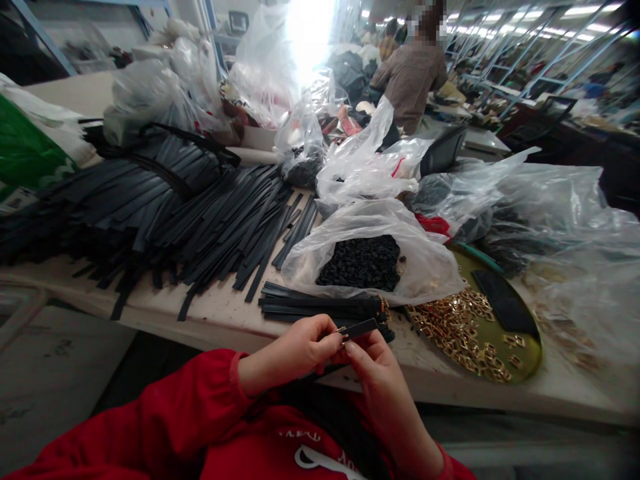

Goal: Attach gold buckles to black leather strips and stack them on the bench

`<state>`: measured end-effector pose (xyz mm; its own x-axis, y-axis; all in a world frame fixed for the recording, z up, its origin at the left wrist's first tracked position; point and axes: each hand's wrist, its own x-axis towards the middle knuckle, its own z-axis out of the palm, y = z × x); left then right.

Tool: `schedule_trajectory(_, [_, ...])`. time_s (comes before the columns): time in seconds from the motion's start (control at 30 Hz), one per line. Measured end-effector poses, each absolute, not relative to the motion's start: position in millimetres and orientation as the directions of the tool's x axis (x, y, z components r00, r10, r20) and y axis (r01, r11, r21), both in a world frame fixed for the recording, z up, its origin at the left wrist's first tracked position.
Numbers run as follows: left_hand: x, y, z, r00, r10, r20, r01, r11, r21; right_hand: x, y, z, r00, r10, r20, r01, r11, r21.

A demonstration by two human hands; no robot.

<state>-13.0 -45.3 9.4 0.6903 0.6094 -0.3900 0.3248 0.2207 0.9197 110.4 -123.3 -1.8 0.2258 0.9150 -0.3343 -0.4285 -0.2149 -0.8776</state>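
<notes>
My left hand (311, 343) and my right hand (376, 365) meet at the table's front edge, fingers pinched around one black strap (361, 328). A small gold buckle (343, 331) shows at the strap between my fingertips, partly hidden by them. Just beyond my hands lies a stack of black straps (320, 307), with gold pieces at its right end. Behind that stack, an open plastic bag (430, 270) holds many small black pieces (360, 262). To the right, gold buckles (457, 327) are heaped on a yellowish oval tray (531, 353).
Long black strips (220, 223) cover the table's left side, some hanging over the edge. A dark flat pad (503, 300) lies on the tray. Clear plastic bags (370, 167) crowd the back and right. A person (413, 73) stands beyond the table, turned away.
</notes>
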Motion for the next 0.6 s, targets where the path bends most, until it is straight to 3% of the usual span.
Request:
schedule_trajectory(0.17, [-13.9, -49.3, 9.0, 0.666, 0.685, -0.295, 0.411, -0.007, 0.912, 114.1, -126.5, -6.2, 0.347, 0.924, -0.157, -0.003, -0.167, -0.986])
schedule_trajectory(0.27, [-16.4, -51.0, 11.1, 0.660, 0.697, -0.280, 0.433, -0.050, 0.900, 118.1, -126.7, -3.9, 0.360, 0.932, 0.052, 0.361, -0.088, -0.928])
schedule_trajectory(0.33, [-18.2, -50.5, 14.5, 0.671, 0.693, -0.264, 0.429, -0.072, 0.900, 120.1, -126.6, -0.9, 0.334, 0.932, 0.142, 0.514, -0.054, -0.856])
schedule_trajectory(0.6, [-18.8, -39.0, 27.1, 0.688, 0.663, -0.296, 0.491, -0.125, 0.862, 126.2, -123.7, 7.2, 0.148, 0.973, 0.179, 0.621, 0.050, -0.782])
